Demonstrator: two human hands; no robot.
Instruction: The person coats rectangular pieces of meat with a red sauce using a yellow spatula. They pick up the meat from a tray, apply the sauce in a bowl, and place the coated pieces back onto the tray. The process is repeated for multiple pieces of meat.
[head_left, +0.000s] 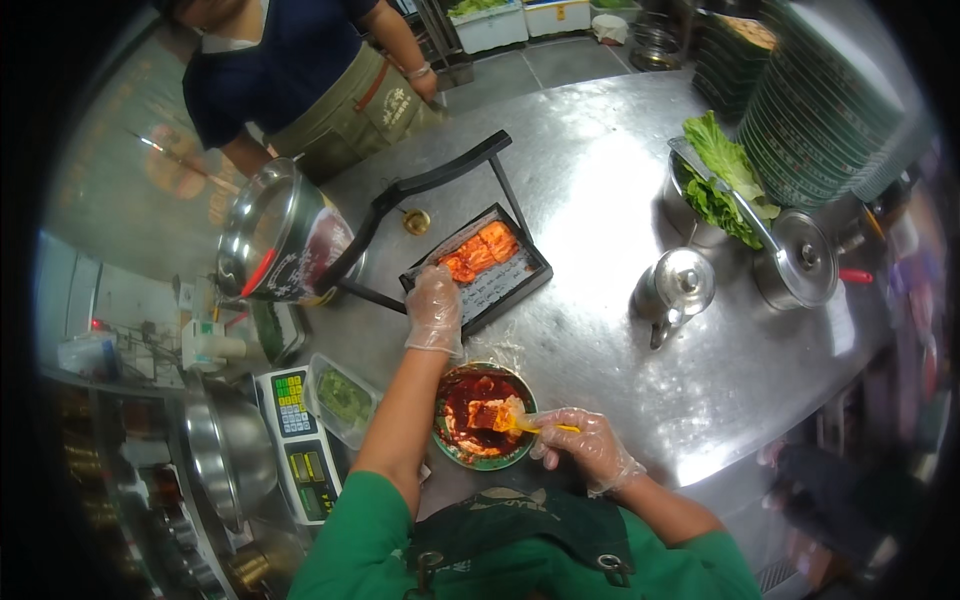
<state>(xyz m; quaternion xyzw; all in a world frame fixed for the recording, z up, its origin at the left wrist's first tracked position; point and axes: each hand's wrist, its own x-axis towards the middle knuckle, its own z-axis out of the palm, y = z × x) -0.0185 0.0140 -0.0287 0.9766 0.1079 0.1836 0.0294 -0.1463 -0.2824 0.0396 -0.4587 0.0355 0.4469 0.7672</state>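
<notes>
My left hand (435, 309), in a clear plastic glove, reaches over the near left end of a black tray (480, 309) with a tall carrying handle (420, 184). Its fingertips meet the end of a row of orange-red, sauce-coated food pieces (480, 250); whether they grip a piece is hidden. In my gloved right hand (589, 446) is the yellow handle of a brush (534, 426). The brush's head (491, 414) rests in thick red sauce inside a green-rimmed bowl (484, 465), close to my body.
Left of the bowl are a digital scale (289, 442) and a plastic tub of chopped greens (343, 394). A large metal pot (259, 217) stands beyond. A metal kettle (681, 281), leafy lettuce in a pot (697, 184) and stacked trays (817, 120) occupy the right. Another person (300, 82) stands across the steel table (585, 360).
</notes>
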